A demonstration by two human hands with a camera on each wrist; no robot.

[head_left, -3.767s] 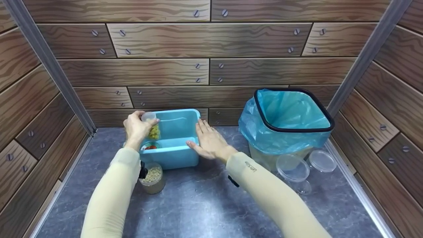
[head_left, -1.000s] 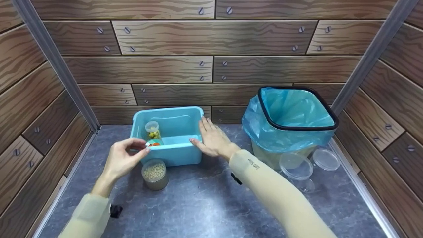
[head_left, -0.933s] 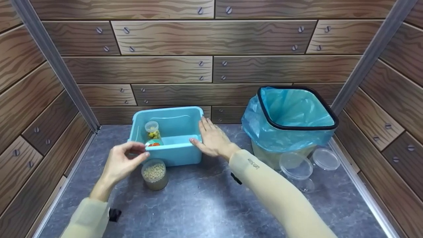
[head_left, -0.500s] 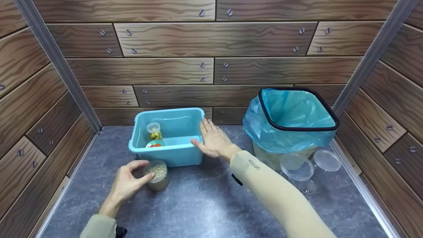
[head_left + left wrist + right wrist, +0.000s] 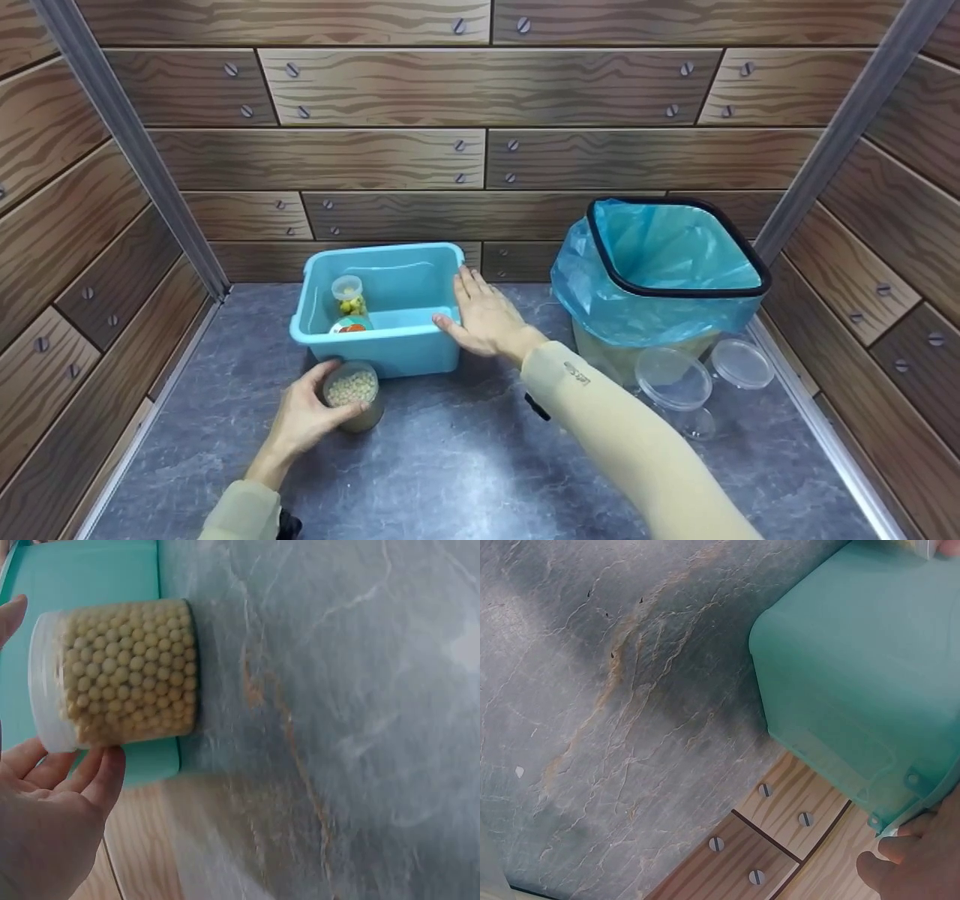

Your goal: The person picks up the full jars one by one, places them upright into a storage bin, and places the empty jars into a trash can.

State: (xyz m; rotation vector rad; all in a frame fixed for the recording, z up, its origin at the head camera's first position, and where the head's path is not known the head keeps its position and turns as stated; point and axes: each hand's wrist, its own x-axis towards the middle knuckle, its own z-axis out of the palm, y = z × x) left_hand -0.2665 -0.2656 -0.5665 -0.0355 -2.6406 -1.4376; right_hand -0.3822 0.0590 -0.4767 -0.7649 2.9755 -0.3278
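A clear jar (image 5: 352, 401) filled with small beige balls, which look like dried peas, stands on the table before the light blue tub (image 5: 382, 352). My left hand (image 5: 304, 411) curls round it, thumb across the front rim and index finger at the back. In the left wrist view several fingertips touch the side of the jar (image 5: 131, 675). My right hand (image 5: 487, 315) lies with straight fingers against the tub's right end. Inside the tub, at its left, are a small lidded container of yellow pieces (image 5: 350, 304) and a container with a green and orange top (image 5: 351, 325).
A bin lined with a blue bag (image 5: 637, 315) and rimmed in black stands at the back right. Before it are clear plastic pieces, including a large round one (image 5: 673, 377) and a smaller lid (image 5: 742, 364). Wood-patterned walls (image 5: 375, 157) enclose the table.
My left hand has let go of the small container in the tub, come forward over the tub's front edge and closed round the jar. The right hand stays at the tub's end.
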